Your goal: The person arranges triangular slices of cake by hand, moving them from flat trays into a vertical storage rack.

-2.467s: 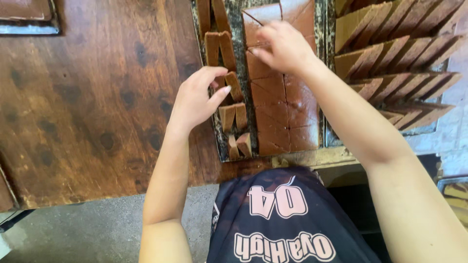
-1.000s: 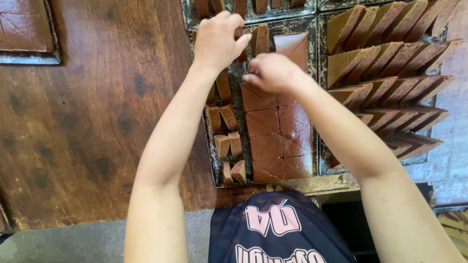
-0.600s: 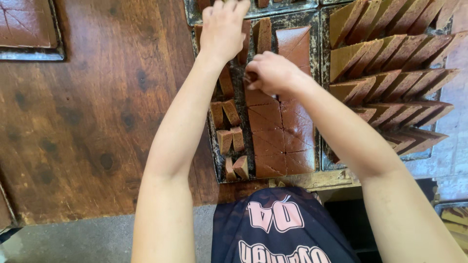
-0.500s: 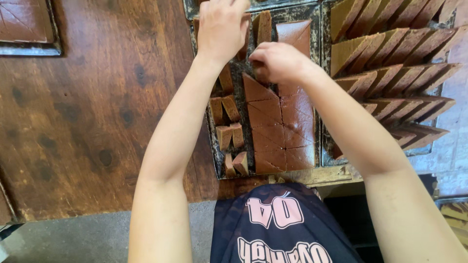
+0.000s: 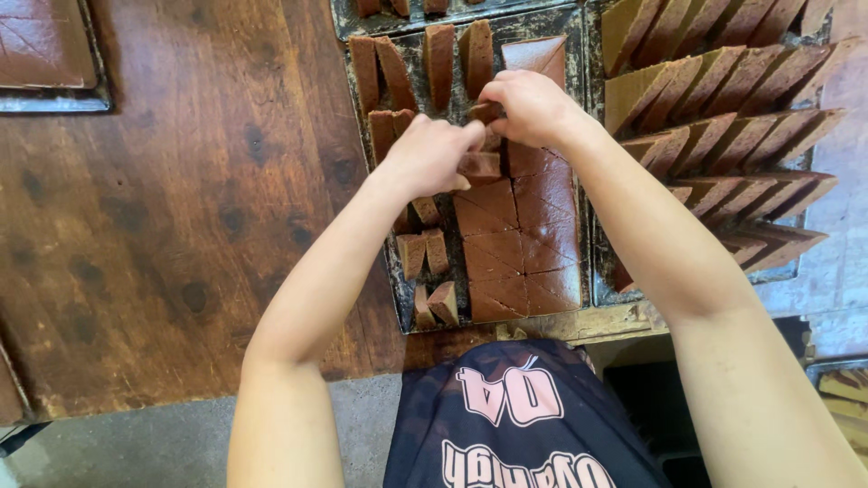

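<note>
Two bare hands meet over a dark metal tray (image 5: pixel 391 194) of brown cake that stands on a worn wooden surface (image 5: pixel 181 208). The left hand (image 5: pixel 427 155) and the right hand (image 5: pixel 533 107) close together on one cut wedge (image 5: pixel 479 164) near the far end of the uncut slab (image 5: pixel 520 248). The left fingers curl around the wedge's near-left side. The right fingers pinch a piece at its far edge, though whether it is the same wedge or a second small piece cannot be told, as the knuckles hide the contact. The wedge lies directly between the two hands, its long axis running roughly across the tray from left to right. Both hands are at about equal reach, the left touching more of it. To the left of the slab, loose pieces (image 5: pixel 425 253) stand on edge in a column along the tray's left wall, and more stand across its far end. A second tray (image 5: pixel 723 136) to the right holds rows of upright tan-faced slices. A third tray (image 5: pixel 50 54) sits at the far left corner.
</note>
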